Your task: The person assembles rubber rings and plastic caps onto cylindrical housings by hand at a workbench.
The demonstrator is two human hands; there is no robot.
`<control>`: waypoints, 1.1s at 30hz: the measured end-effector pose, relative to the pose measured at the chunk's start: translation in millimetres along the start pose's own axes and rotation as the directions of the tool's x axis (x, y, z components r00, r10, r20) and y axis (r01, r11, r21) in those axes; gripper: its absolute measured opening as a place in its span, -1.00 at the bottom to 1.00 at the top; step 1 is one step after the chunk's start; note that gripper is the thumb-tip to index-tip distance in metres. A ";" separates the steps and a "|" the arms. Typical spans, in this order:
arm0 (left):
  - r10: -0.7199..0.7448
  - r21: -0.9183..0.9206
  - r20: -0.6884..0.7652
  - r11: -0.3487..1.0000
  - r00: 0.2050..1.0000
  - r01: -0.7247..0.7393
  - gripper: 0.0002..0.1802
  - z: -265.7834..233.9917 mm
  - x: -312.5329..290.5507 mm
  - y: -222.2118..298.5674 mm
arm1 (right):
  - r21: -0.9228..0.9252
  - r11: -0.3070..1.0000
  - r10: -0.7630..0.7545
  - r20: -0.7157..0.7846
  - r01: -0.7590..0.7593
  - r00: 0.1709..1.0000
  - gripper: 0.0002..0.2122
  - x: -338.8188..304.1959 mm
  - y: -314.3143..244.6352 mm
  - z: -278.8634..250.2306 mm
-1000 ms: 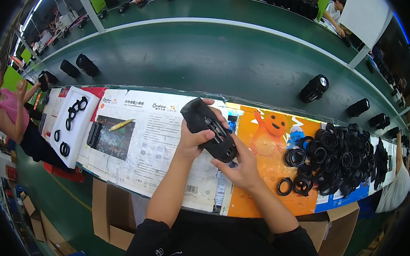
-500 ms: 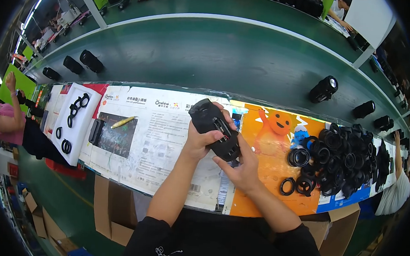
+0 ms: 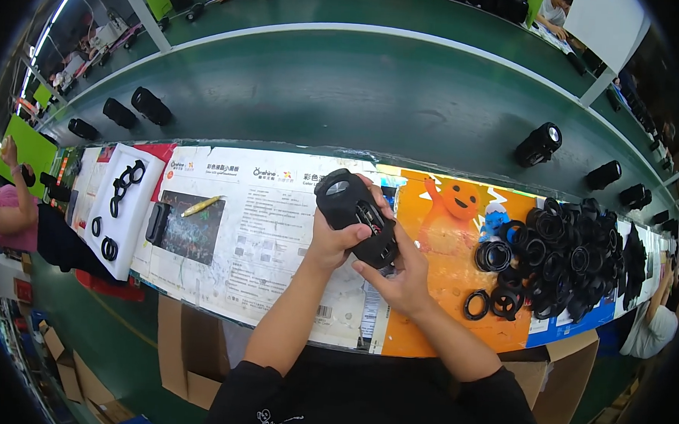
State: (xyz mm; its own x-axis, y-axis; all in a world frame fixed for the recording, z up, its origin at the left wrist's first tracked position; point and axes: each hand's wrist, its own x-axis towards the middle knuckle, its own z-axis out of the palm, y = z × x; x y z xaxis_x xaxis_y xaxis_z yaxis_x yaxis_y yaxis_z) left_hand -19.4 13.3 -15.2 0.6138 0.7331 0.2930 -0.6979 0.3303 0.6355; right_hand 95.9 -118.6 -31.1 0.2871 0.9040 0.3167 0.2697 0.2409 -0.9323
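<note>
Between my two hands is a black cylindrical speaker (image 3: 335,204), tilted above the table. Its round glossy end points up and to the left, and an opening with small parts in it shows on its side. My left hand (image 3: 332,242) is wrapped around the left side, its thumb lying across the body beside that opening. The lower right part is gripped by my right hand (image 3: 404,277), with the thumb near the bottom end. Some fingers of both hands are hidden behind the speaker.
Black rings (image 3: 579,259) are heaped at the right on the table. A white foam tray (image 3: 142,194) with several black rings lies at the left, near a yellow pen (image 3: 201,205) and a small black block (image 3: 157,222). More black speakers (image 3: 539,144) stand on the green conveyor (image 3: 338,97).
The speaker has turned slightly in my hands, so more of its glossy end shows. Both hands keep their hold in nearly the same place.
</note>
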 end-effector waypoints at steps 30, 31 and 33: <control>-0.101 0.336 -0.090 0.933 0.991 0.126 0.09 -9.4 10.9 -1.1 | -0.996 0.078 0.071 0.045 0.040 0.996 -0.80 -17.4 -42.1 -206.4; -0.103 0.303 -0.087 0.945 0.991 0.125 0.09 -8.9 9.3 2.1 | -0.994 0.107 0.026 0.038 0.035 0.999 -0.84 -12.9 -41.9 -205.7; -0.088 0.284 -0.038 0.954 0.995 0.095 -0.01 -22.6 8.5 -2.4 | -0.991 0.130 0.130 -0.017 -0.034 0.991 -0.92 -4.4 -48.2 -208.6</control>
State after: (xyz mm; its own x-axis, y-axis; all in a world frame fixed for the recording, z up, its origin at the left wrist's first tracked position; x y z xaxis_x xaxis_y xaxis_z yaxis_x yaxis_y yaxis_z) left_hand -20.9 32.2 -30.4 0.6582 0.7233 0.2087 -0.5030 0.2163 0.8368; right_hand 273.3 -207.9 48.8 0.3350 0.9217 0.1955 0.9363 -0.3489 0.0409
